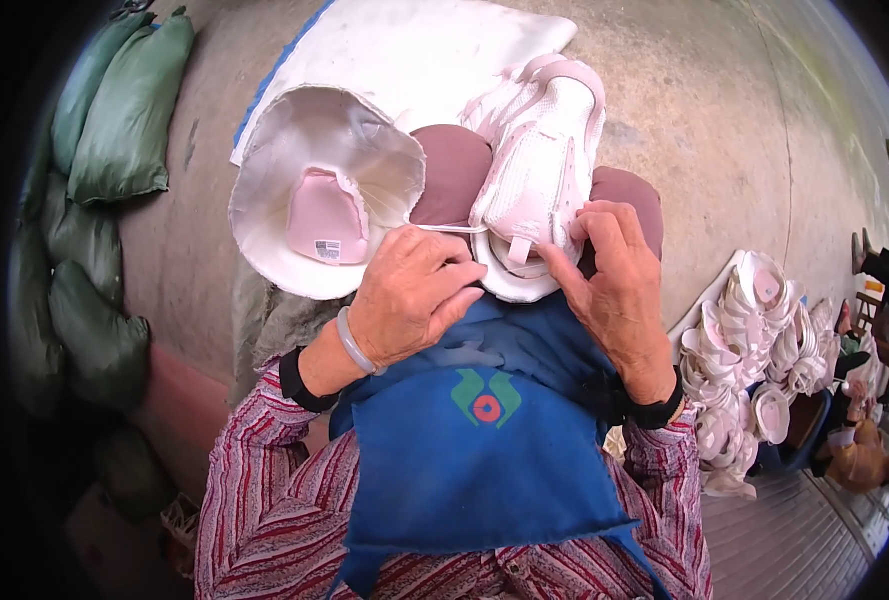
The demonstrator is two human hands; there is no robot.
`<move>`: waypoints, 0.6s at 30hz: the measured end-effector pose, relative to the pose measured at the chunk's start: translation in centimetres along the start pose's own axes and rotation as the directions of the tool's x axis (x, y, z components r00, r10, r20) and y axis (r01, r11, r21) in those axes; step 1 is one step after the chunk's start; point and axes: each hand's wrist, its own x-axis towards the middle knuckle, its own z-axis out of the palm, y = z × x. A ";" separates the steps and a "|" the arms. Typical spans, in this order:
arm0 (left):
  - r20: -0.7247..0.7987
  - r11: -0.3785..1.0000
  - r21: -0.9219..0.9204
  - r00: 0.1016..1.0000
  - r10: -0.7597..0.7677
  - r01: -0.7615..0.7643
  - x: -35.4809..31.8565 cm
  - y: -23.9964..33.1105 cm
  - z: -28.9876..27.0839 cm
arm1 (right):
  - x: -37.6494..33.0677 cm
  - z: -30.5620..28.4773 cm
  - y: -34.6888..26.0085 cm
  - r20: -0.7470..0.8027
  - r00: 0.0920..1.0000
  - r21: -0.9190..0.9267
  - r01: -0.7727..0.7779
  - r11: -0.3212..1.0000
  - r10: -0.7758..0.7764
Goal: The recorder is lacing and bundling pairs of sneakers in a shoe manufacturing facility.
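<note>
The pale shoe [534, 175] is lying over my lap, straight ahead of me and a little to the right, between my two hands. Its long axis is running away from me with a slight lean rightward, and its opening is facing my body. My right hand [614, 275] is the nearer one: its fingers are clamping the shoe's side near the opening, the thumb coming in beside the tab [519, 250] at the tongue's end. My left hand [409, 295] is sitting just left of the opening, thumb and forefinger slightly apart at the tips. A thin white cord [449, 229] is stretching from that hand across to the shoe; I cannot tell whether my left fingers are closing on it, since the hand is covering its end.

The shoe is looking white and pale pink, with fine ribbing along the upper, smooth pink overlays and a rounded, padded opening. More pink-and-white shoe material is showing at its far left side. Beyond my left hand, a white cup-shaped piece [262, 240] is gaping toward me, a pink tongue [326, 212] showing inside.
</note>
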 end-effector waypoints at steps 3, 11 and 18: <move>-0.010 0.998 -0.028 0.999 0.049 -0.049 -0.1 0.4 0.6 | -0.4 0.0 0.6 -0.025 0.998 0.021 0.059 0.998 -0.059; 0.021 0.982 -0.191 1.000 0.012 -0.008 2.7 0.4 1.7 | -1.2 0.0 0.8 0.002 0.988 0.047 0.152 0.987 -0.152; 0.070 0.987 -0.142 0.994 0.087 -0.076 2.2 0.3 2.8 | -3.6 0.9 2.7 -0.035 0.981 0.059 0.192 0.980 -0.190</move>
